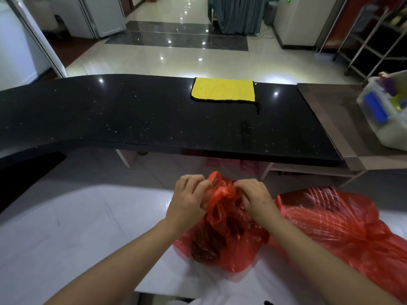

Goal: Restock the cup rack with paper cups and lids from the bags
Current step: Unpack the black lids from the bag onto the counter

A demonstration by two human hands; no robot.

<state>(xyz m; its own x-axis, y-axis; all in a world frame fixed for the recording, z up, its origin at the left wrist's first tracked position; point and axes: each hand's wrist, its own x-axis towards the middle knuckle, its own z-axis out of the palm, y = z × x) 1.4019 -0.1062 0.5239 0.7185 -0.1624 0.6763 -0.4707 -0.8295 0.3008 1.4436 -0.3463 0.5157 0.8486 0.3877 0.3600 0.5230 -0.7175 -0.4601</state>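
Red bag [222, 234] knot — pinched by left hand [189, 201], right hand [256, 200]

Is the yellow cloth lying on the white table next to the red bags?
No, the yellow cloth lies on the black counter, farther back than the white table where the red bags sit.

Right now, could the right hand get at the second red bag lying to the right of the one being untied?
Probably yes. The right hand is busy pinching the knot of the near red bag with the left hand, but the second red bag lies just beside it on the white table, with nothing between them.
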